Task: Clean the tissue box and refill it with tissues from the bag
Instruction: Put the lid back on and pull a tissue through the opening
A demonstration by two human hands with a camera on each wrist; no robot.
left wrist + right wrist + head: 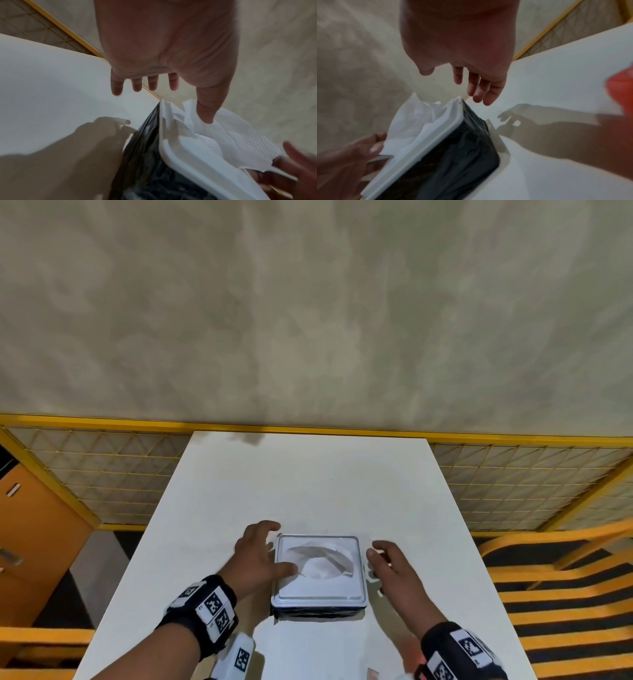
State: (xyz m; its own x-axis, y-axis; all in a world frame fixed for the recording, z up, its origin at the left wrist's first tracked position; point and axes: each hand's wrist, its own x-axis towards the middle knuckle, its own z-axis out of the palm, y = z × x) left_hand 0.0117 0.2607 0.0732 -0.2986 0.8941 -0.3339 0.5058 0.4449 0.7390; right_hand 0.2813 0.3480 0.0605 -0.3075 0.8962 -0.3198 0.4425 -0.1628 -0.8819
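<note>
Hands flanking the filled box

The box (318, 571) is sitting near the table's (308, 481) front edge, tissue (320, 559) showing in its top; the left hand (257, 556) is spreading wide with its thumb lying over the lid, the right hand (390, 566) hovering loosely spread beside it, holding nothing.

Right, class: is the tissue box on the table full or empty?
Not empty: crumpled white tissues show through the opening in the tissue box's white lid, in all three views. How full it is underneath, cannot tell.

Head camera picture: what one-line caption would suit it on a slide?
Two open hands, left hand and right hand, flank a tissue box with tissue showing, on a white table.
</note>
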